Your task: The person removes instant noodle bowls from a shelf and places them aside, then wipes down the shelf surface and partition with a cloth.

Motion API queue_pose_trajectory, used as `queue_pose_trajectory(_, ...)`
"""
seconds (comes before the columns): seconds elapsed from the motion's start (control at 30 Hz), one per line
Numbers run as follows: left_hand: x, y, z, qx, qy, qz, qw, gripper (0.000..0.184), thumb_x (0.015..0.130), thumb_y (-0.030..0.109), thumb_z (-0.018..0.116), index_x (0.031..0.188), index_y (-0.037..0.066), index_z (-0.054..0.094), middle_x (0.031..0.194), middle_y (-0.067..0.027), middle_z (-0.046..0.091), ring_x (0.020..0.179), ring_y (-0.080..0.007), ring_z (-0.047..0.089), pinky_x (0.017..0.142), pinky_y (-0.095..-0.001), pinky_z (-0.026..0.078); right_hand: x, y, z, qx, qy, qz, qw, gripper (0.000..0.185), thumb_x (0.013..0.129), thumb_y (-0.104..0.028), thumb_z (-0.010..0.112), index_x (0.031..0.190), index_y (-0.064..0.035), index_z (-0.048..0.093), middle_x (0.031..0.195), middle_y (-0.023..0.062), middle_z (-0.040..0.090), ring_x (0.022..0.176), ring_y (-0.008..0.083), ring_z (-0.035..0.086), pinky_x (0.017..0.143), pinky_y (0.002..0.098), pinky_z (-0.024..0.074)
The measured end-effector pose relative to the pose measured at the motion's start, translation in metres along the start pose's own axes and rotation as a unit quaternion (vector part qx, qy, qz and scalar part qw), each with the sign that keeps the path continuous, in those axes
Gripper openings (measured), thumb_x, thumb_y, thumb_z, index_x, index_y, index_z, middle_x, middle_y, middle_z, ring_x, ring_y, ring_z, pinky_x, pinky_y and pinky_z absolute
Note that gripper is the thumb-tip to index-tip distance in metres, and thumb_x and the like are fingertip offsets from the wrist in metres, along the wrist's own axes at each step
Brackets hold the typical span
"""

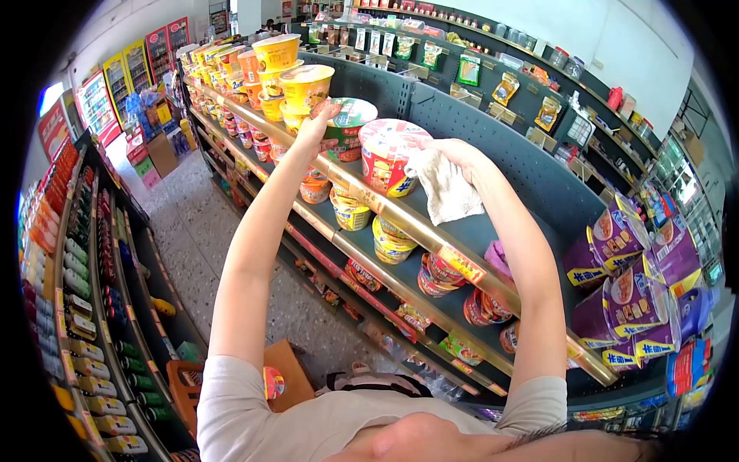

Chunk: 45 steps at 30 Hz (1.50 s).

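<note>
My left hand (317,132) is curled against the left side of a green instant noodle cup (352,123) with a white lid. Right behind that hand stand stacked yellow noodle cups (306,88). A crumpled white cloth (445,189) hangs from my right hand (460,159), whose fingers are closed on it. The fingertips of that hand reach the lid edge of a red and white noodle cup (387,158), which stands upright on the shelf beside the green cup. Part of the red cup's right side is hidden by the cloth.
A gold price rail (377,204) edges the top shelf. Lower tiers hold more noodle cups (392,239). Purple noodle buckets (616,239) are stacked at the right end. Another stocked shelf (85,308) runs along the left, across a speckled floor (208,239). A cardboard box (289,377) sits near my body.
</note>
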<state>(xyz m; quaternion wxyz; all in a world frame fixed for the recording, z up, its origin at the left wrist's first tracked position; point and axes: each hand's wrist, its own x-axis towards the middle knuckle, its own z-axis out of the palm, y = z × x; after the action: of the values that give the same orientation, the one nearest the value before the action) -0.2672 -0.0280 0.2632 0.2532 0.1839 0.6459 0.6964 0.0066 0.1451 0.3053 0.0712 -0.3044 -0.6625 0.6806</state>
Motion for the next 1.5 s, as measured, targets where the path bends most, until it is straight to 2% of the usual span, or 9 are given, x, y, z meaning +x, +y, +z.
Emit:
queue_pose_trajectory(0.43,-0.013,0.001,0.006,-0.154,-0.044,0.020,0.987,0.036,0.097,0.017,0.055,0.127,-0.001,0.051,0.116,-0.0154,0.061,0.098,-0.0269,0.067,0.072,-0.0367,0.064,0.012,-0.003,-0.012,0.094,-0.025,0.038,0.994,0.022,0.095,-0.016,0.057,0.098,0.0022,0.068,0.078,0.0142,0.072,0.059,0.0225,0.070,0.052,0.0382,0.0600)
queue_pose_trajectory(0.8,-0.075,0.043,0.005,-0.253,-0.052,0.097,0.961,0.034,0.097,0.016,0.057,0.126,0.000,0.051,0.108,-0.0129,0.062,0.081,-0.0289,0.069,0.064,-0.0331,0.063,-0.072,-0.049,0.003,0.014,-0.062,-0.152,0.986,0.040,0.092,-0.006,0.053,0.131,0.0037,0.056,0.108,0.0141,0.071,0.083,0.0177,0.072,0.069,0.0306,0.0612)
queue_pose_trajectory(0.97,-0.141,0.079,-0.053,-0.209,-0.020,0.255,0.944,0.032,0.098,0.018,0.059,0.125,0.001,0.057,0.118,-0.0127,0.062,0.092,-0.0227,0.068,0.073,-0.0331,0.062,-0.100,-0.080,0.047,-0.040,-0.073,-0.205,0.975,0.048,0.092,-0.003,0.052,0.139,0.0052,0.047,0.114,0.0191,0.068,0.088,0.0209,0.072,0.076,0.0319,0.0616)
queue_pose_trajectory(1.03,-0.162,0.082,-0.099,-0.227,-0.030,0.173,0.958,0.033,0.094,0.024,0.065,0.118,0.002,0.063,0.104,-0.0084,0.069,0.086,-0.0171,0.067,0.064,-0.0293,0.060,-0.095,-0.081,0.074,-0.060,-0.091,-0.216,0.970,0.048,0.093,-0.003,0.051,0.140,0.0060,0.045,0.117,0.0220,0.066,0.092,0.0233,0.072,0.079,0.0329,0.0615)
queue_pose_trajectory(1.07,-0.182,0.077,-0.124,-0.155,-0.005,0.121,0.980,0.035,0.096,0.035,0.057,0.127,0.018,0.061,0.102,-0.0087,0.069,0.068,-0.0176,0.067,0.039,-0.0274,0.037,-0.096,-0.078,0.095,-0.055,-0.143,-0.203,0.967,0.049,0.092,-0.002,0.051,0.140,0.0068,0.045,0.120,0.0233,0.065,0.095,0.0242,0.072,0.079,0.0336,0.0617)
queue_pose_trajectory(1.1,-0.196,0.071,-0.143,-0.199,-0.008,0.186,0.962,0.036,0.097,0.023,0.059,0.131,0.010,0.058,0.120,-0.0040,0.067,0.097,-0.0147,0.066,0.069,-0.0308,0.059,-0.088,-0.071,0.115,-0.059,-0.172,-0.187,0.965,0.049,0.092,-0.001,0.051,0.140,0.0066,0.045,0.119,0.0231,0.066,0.095,0.0238,0.072,0.079,0.0332,0.0617)
queue_pose_trajectory(1.17,-0.223,0.047,-0.191,-0.156,0.060,0.140,0.976,0.034,0.099,0.026,0.055,0.131,0.015,0.058,0.116,-0.0017,0.068,0.099,-0.0124,0.065,0.071,-0.0315,0.059,-0.074,-0.055,0.154,-0.070,-0.225,-0.166,0.958,0.050,0.091,0.000,0.050,0.140,0.0063,0.045,0.119,0.0226,0.066,0.094,0.0230,0.072,0.078,0.0326,0.0619)
queue_pose_trajectory(1.23,-0.259,0.017,-0.225,-0.136,0.163,0.139,0.967,0.033,0.099,0.021,0.057,0.124,-0.002,0.056,0.111,-0.0130,0.067,0.089,-0.0217,0.069,0.071,-0.0324,0.063,-0.048,-0.027,0.193,-0.086,-0.273,-0.140,0.948,0.048,0.089,0.002,0.051,0.137,0.0038,0.051,0.111,0.0167,0.070,0.084,0.0189,0.072,0.073,0.0297,0.0616)
queue_pose_trajectory(1.5,-0.383,-0.166,-0.371,-0.155,0.289,-0.007,0.945,0.037,0.101,0.022,0.049,0.133,0.003,0.043,0.123,-0.0141,0.061,0.102,-0.0256,0.068,0.074,-0.0409,0.063,-0.022,0.136,0.364,-0.104,-0.427,0.008,0.898,0.040,0.088,0.005,0.052,0.127,0.0003,0.063,0.112,0.0142,0.070,0.092,0.0219,0.072,0.081,0.0336,0.0597)
